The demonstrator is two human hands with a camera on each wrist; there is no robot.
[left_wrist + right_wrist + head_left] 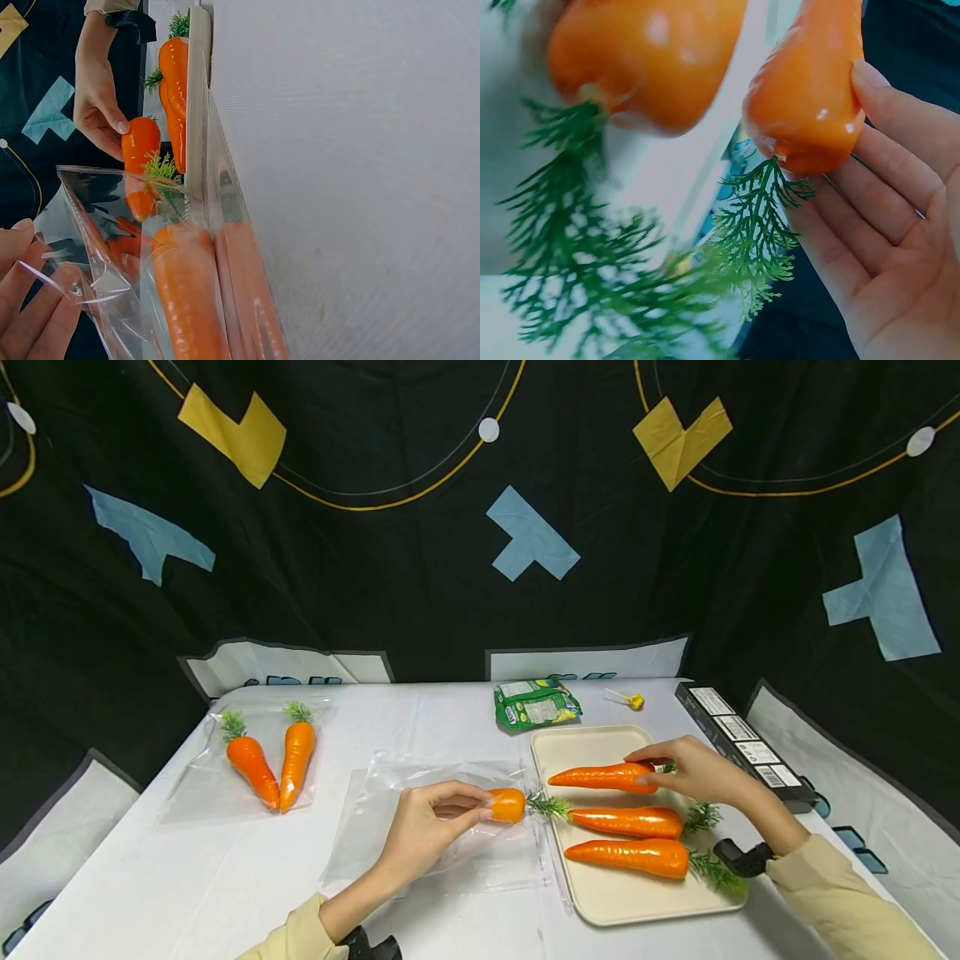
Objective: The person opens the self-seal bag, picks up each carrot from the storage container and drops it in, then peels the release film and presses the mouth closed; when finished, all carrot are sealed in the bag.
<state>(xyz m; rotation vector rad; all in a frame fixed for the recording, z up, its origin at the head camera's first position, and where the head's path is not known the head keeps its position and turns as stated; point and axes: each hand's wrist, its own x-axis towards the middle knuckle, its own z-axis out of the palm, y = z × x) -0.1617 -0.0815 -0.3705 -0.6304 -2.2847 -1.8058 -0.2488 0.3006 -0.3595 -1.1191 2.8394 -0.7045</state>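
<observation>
My left hand point(435, 822) pinches the rim of a clear plastic bag point(97, 225). Inside the bag lies an orange carrot point(187, 289), its leafy top by the bag's mouth; in the head view most of its body is hidden behind the left hand. Over the far part of a cream tray point(622, 906), my right hand point(693, 768) grips a second carrot point(600, 777) near its leafy end, thumb on one side and fingers on the other. Two more carrots, a middle one point(626, 821) and a near one point(630, 857), lie side by side on the tray.
At the left, another clear bag point(197, 777) holds two carrots point(253, 768). Behind the tray lie a green snack packet point(536, 703) and a yellow lollipop point(636, 702). A long black box point(742, 739) stands along the right side. A dark curtain point(420, 593) hangs behind the table.
</observation>
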